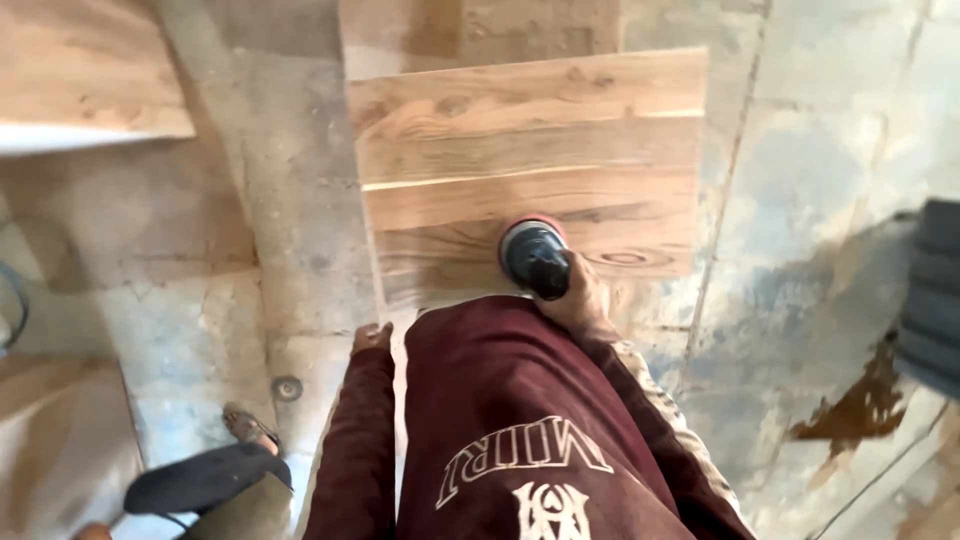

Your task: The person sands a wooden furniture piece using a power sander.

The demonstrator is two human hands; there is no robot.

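Floor (pixel 820 170): concrete slabs, dusty, pale with grey patches, joint lines visible. A dark brown stain (pixel 862 400) sits toward the right side. Wooden panel (pixel 530 160) of joined boards lies flat on the floor at centre, grain and knots showing. A second wooden board (pixel 85 70) lies at the far left corner. Small round metal disc (pixel 287 388) rests on the floor near the left, beside a sandalled foot (pixel 248 425).

Floor (pixel 830 150): dusty grey concrete, with a brown stain (pixel 860 405) at right.
Second board (pixel 85 70): pale wood, upper left.
Sandalled foot (pixel 250 428): another person's, lower left.
Round metal disc (pixel 287 388): just beside that foot.
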